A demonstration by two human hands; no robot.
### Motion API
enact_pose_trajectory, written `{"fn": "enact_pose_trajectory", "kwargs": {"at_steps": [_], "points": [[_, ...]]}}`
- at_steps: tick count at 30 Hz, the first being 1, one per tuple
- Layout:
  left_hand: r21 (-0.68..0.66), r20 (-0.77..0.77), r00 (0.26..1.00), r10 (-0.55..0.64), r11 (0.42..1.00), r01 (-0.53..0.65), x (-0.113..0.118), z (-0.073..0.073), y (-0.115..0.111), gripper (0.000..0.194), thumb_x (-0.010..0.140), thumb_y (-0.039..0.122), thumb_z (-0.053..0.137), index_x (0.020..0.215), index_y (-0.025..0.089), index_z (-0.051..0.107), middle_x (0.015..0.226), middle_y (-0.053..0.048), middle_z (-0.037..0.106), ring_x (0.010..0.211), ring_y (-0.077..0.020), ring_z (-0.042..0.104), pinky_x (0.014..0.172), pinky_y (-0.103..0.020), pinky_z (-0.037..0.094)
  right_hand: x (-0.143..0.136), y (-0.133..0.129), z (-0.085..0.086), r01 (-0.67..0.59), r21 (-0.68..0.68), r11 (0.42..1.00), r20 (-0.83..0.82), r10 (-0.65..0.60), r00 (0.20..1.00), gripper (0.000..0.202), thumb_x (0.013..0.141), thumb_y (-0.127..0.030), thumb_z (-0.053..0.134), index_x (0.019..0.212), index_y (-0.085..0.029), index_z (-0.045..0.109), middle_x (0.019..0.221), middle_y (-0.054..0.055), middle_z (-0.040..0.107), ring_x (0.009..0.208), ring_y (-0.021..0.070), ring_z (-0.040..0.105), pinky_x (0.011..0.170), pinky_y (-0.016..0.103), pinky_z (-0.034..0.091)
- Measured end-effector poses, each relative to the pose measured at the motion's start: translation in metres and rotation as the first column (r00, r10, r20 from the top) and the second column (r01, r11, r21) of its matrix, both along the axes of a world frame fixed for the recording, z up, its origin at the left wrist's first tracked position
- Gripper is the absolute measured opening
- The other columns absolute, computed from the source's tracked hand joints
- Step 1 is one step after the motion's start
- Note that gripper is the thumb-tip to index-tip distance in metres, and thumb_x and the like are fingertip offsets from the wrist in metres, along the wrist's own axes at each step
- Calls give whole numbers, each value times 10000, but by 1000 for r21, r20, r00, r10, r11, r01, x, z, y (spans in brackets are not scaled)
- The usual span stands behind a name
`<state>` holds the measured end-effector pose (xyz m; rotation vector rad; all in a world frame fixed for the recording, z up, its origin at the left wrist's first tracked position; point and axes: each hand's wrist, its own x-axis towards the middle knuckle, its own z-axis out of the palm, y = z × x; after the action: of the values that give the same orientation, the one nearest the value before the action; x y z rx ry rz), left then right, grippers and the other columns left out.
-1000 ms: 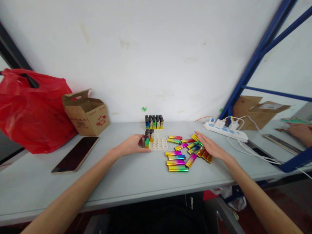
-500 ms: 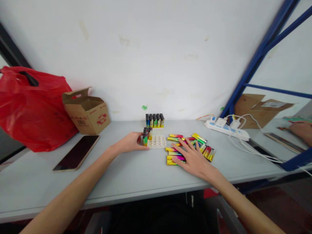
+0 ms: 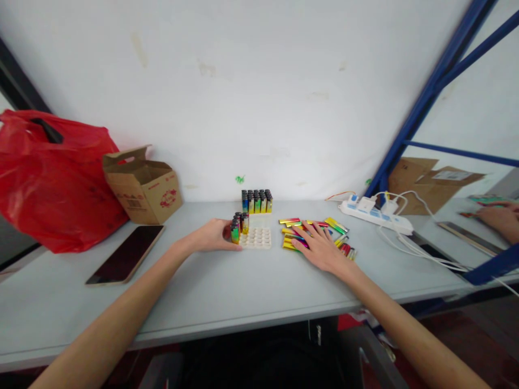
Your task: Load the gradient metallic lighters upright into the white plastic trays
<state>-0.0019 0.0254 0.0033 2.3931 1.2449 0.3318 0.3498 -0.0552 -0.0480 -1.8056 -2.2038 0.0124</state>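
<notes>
My left hand (image 3: 214, 235) grips the left end of a white tray with round holes (image 3: 257, 238), its thumb and fingers around the corner. Several upright lighters (image 3: 235, 231) fill the tray's left side, beside my fingertips. With fingers spread, my right hand (image 3: 320, 246) lies flat over a pile of loose colourful lighters (image 3: 336, 226) to the right of the tray. Parts of the pile are hidden under the palm. Behind the tray, a block of upright lighters with black tops (image 3: 257, 202) stands near the wall.
At the left are a red plastic bag (image 3: 60, 183), an opened cardboard box (image 3: 148, 189) and a phone (image 3: 126, 254). A white power strip (image 3: 377, 217) with cables lies at the right. Beyond the blue frame (image 3: 421, 102), another person's hand (image 3: 500, 222) shows.
The tray has shifted slightly left with my left hand. My right hand has moved up and away from the table's front edge, and the loose lighters beneath it are bunched closer together.
</notes>
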Motion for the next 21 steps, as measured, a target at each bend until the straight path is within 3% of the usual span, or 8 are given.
{"fn": "enact_pose_trajectory", "kwargs": {"at_steps": [4, 7, 11, 16, 21], "points": [[19, -16, 1000, -18, 1000, 18, 7, -1, -4, 598, 648, 740, 741, 856, 191, 628, 769, -1, 648, 677, -182, 577, 573, -276, 403, 8, 7, 10, -47, 83, 995, -115, 57, 992, 610, 1058, -571, 267, 1511, -246, 514, 1616, 140, 413, 1503, 340, 358, 1216, 576, 294], [51, -14, 1000, -11, 999, 12, 17, -5, -8, 607, 651, 758, 730, 837, 192, 615, 772, -12, 661, 672, -193, 588, 568, -292, 398, 35, -2, 25, -72, 204, 976, -210, 116, 971, 545, 1064, -523, 292, 1422, -232, 582, 1522, 133, 518, 1428, 279, 464, 1215, 476, 347], [78, 32, 999, 3, 997, -5, 28, -9, -13, 630, 641, 760, 732, 873, 185, 623, 816, -27, 684, 691, -204, 607, 593, -305, 418, 86, -38, 34, 40, 226, 973, -168, -2, 986, 559, 1001, -584, 446, 1388, -208, 592, 1332, 156, 633, 1289, 320, 572, 1146, 502, 427], [97, 56, 998, 1, 995, -7, 40, -13, -16, 618, 646, 748, 732, 877, 186, 620, 834, -35, 688, 696, -201, 607, 605, -304, 422, 118, -84, 8, 121, 121, 985, -109, -108, 988, 762, 872, -669, 618, 1481, -226, 504, 1361, 152, 629, 1273, 362, 584, 1101, 547, 465], [123, 51, 999, -1, 992, -5, 44, -14, -17, 598, 679, 734, 723, 893, 184, 627, 866, -49, 698, 724, -217, 624, 632, -315, 436, 113, -92, -9, 157, 187, 970, -203, -118, 972, 654, 874, -614, 632, 1407, -239, 576, 1265, 132, 669, 1217, 345, 620, 1092, 546, 485]]}}
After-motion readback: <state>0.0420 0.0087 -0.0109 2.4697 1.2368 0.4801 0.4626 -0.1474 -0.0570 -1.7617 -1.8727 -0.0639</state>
